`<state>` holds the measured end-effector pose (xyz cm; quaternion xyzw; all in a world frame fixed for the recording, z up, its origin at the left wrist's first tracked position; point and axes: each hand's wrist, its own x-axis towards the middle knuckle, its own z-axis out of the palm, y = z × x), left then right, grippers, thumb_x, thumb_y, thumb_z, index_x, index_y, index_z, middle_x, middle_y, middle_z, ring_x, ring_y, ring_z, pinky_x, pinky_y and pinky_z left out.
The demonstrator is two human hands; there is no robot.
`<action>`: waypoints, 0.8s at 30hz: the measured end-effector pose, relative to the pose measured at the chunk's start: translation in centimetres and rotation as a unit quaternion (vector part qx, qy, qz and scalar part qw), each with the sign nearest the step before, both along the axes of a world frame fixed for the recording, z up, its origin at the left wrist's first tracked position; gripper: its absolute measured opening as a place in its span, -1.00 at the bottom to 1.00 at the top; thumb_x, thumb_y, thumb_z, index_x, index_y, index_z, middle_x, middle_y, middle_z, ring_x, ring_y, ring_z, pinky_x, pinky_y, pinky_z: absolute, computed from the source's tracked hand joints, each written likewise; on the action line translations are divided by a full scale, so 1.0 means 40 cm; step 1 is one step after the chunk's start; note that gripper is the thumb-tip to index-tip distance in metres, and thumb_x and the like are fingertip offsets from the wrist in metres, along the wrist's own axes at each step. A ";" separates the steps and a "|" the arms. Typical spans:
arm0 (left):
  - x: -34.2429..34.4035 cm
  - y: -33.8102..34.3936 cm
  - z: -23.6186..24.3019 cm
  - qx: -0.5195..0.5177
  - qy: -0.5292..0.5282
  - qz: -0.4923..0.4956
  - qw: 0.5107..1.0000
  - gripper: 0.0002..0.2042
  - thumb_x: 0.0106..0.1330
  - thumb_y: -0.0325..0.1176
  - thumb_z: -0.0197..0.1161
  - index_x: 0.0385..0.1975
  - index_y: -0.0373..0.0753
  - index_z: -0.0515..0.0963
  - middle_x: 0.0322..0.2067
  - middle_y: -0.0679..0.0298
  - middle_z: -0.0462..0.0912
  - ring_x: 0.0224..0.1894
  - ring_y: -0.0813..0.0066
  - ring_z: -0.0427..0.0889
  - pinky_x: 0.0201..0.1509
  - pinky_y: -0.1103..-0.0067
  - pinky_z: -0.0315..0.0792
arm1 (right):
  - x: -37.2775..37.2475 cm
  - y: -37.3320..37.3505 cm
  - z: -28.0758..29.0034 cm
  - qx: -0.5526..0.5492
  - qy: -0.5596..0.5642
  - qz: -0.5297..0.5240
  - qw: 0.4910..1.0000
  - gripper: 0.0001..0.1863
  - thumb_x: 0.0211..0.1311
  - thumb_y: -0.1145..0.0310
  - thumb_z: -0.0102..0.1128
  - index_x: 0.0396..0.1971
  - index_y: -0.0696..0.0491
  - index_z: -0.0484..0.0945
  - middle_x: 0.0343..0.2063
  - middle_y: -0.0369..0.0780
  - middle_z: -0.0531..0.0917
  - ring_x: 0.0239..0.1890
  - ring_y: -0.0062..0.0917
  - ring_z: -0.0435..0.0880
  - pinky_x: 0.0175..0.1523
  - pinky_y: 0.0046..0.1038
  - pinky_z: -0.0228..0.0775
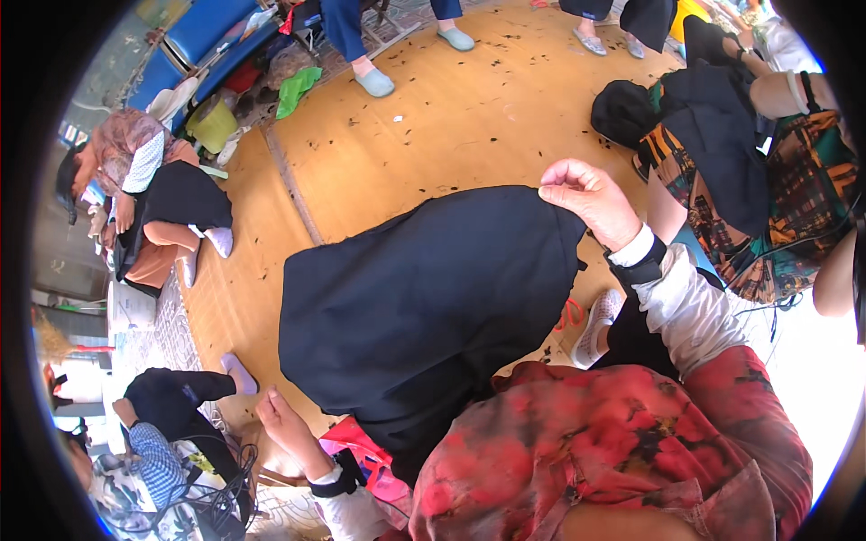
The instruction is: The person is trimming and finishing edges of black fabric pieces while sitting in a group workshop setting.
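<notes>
A large piece of black cloth [415,279] lies spread across my lap and knees, its far edge raised. At its far right corner, my right hand [591,206] pinches the edge between thumb and fingers. My left hand [290,435] is held up beside the cloth's near left side, apart from it. Its fingers are pressed together; anything between them is too small to make out. Below the cloth, next to my left wrist, is some bright pink fabric [368,451]. Whether the black cloth is a finished garment cannot be told.
Small dark scraps dot the orange-brown floor [451,117]. Seated people surround me: one at the left with black cloth [185,198], one at the lower left, one at the right with black cloth [713,135]. Farther off are a green bucket [212,124] and a green bag [296,90].
</notes>
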<state>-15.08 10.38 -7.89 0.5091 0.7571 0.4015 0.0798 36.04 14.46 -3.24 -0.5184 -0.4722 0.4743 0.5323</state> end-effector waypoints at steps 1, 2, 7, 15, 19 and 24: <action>0.048 -0.003 0.031 -0.001 -0.004 -0.003 1.000 -0.81 0.30 -0.38 0.05 -0.26 -0.39 0.49 -0.30 0.15 0.51 -0.27 0.34 0.47 -0.12 0.47 0.34 | 0.004 0.001 -0.003 -0.004 0.001 0.000 1.000 -0.89 0.13 0.46 0.20 -0.35 0.10 0.51 -0.41 -0.40 0.53 -0.30 -0.74 0.48 -0.13 -0.67 0.33; 0.115 -0.003 0.079 0.048 0.060 -0.068 0.995 -0.79 0.28 -0.39 0.05 -0.19 -0.38 0.46 -0.21 0.09 0.48 -0.18 0.25 0.46 -0.06 0.43 0.33 | 0.012 0.000 -0.003 -0.006 0.001 -0.002 1.000 -0.89 0.13 0.45 0.19 -0.35 0.11 0.51 -0.41 -0.39 0.53 -0.29 -0.74 0.48 -0.12 -0.66 0.33; 0.289 -0.026 0.128 0.050 0.236 -0.286 0.927 -0.71 0.15 -0.50 0.12 -0.10 -0.34 0.41 -0.09 0.01 0.42 -0.04 0.08 0.41 0.04 0.35 0.31 | 0.020 0.009 -0.010 0.021 0.022 0.001 1.000 -0.89 0.18 0.42 0.15 -0.35 0.14 0.51 -0.43 -0.36 0.54 -0.30 -0.70 0.50 -0.11 -0.64 0.34; 0.240 -0.088 0.079 0.000 0.095 -0.364 0.927 -0.92 0.06 -0.61 0.09 -0.47 -0.32 0.35 -0.47 0.09 0.41 -0.39 0.13 0.41 -0.29 0.38 0.31 | 0.034 -0.028 0.026 0.100 0.045 0.001 0.994 -0.85 0.26 0.38 0.06 -0.38 0.15 0.51 -0.51 -0.32 0.54 -0.38 -0.66 0.48 -0.19 -0.61 0.30; 0.228 -0.136 0.099 -0.046 0.078 -0.405 0.910 -0.92 0.06 -0.58 0.10 -0.48 -0.30 0.35 -0.49 0.09 0.40 -0.42 0.13 0.41 -0.33 0.38 0.32 | 0.044 -0.047 0.042 0.115 0.036 -0.001 0.993 -0.82 0.27 0.35 0.03 -0.41 0.15 0.50 -0.55 -0.31 0.53 -0.42 -0.67 0.48 -0.21 -0.61 0.29; 0.225 -0.149 0.101 -0.058 0.077 -0.393 0.914 -0.93 0.07 -0.58 0.11 -0.49 -0.31 0.36 -0.50 0.10 0.41 -0.43 0.14 0.42 -0.34 0.41 0.33 | 0.047 -0.068 0.060 0.111 0.039 -0.003 0.993 -0.78 0.27 0.30 0.05 -0.44 0.15 0.51 -0.63 -0.33 0.52 -0.50 -0.69 0.46 -0.26 -0.63 0.28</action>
